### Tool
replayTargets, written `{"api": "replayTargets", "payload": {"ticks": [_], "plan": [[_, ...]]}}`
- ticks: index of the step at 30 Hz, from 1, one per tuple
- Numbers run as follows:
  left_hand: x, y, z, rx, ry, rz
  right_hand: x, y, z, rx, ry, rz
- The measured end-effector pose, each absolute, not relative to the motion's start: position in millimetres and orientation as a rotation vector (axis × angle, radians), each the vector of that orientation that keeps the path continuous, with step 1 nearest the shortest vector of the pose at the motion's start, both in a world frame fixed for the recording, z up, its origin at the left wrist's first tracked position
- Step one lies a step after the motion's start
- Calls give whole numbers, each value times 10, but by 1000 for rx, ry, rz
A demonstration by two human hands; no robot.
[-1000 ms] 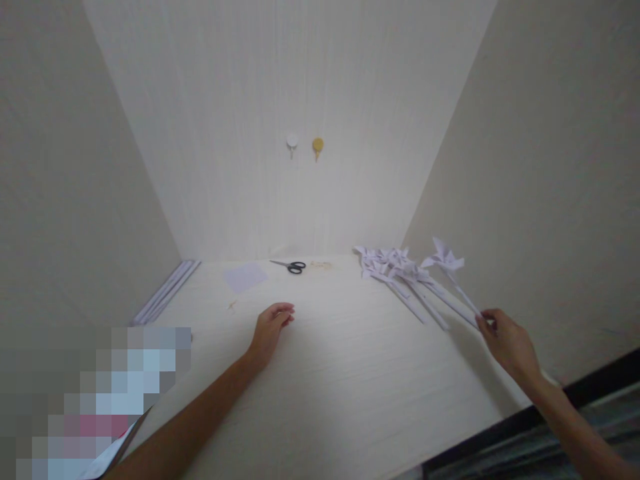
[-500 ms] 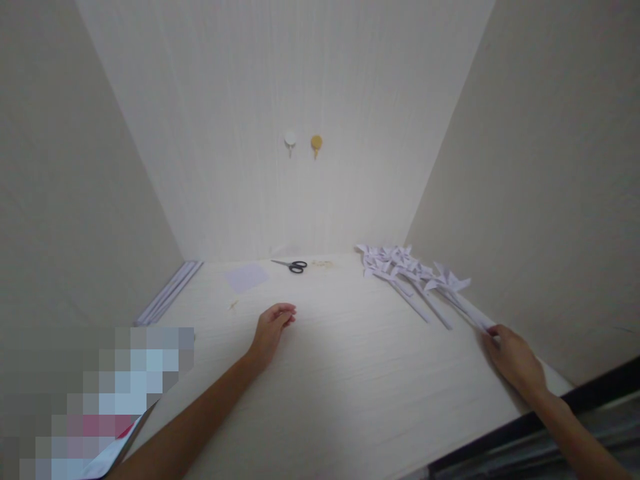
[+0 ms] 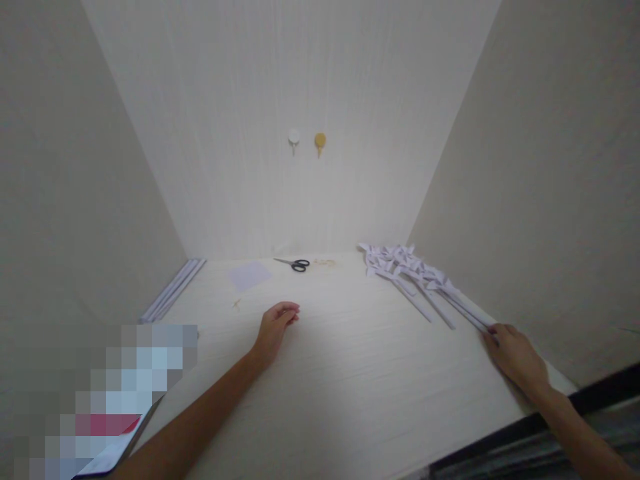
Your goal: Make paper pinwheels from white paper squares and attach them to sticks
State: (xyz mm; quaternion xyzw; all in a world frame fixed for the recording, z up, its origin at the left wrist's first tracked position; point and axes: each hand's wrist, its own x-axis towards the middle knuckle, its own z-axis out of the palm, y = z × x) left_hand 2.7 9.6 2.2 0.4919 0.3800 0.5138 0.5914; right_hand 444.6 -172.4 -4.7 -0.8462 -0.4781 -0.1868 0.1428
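Observation:
My right hand pinches the lower end of a paper pinwheel's rolled stick at the right side of the table. The head of this pinwheel lies against a pile of white paper pinwheels, whose sticks point toward me. Near the table's middle, my left hand is closed, fingers curled and thumb tucked against them; nothing shows in it. Beyond the left hand are black-handled scissors and a square sheet of pale paper.
Several rolled paper sticks lie along the left wall. Small tan bits sit on the white table, some left of my hand and some right of the scissors. Two hooks, one white, one yellow, hang on the back wall. A blurred-out patch covers the lower left.
The held pinwheel's head has come down onto the pile, and its blades no longer stick out to the right. My left hand keeps its pose. The view has shifted slightly.

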Motion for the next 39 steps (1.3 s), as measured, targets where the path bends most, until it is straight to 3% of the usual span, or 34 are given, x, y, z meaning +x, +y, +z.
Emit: {"api": "replayTargets", "payload": {"ticks": [6,14,27,32,39], "plan": [[31,95,19,1148,901,1187,4370,-1751,105,-2594,-1416,-559],[39,61,46,1161,907,1176,3824,-1226,293,-2120,-1496,-466],[33,14,65,1257,940,1250,1374,-100,229,-1434,-1721,328],[23,39,45,1285,905,1282,1121,24,147,-1376,-1623,551],[30,34,47,1292,970,1241,1204,75,53,-1406,-1502,560]]}}
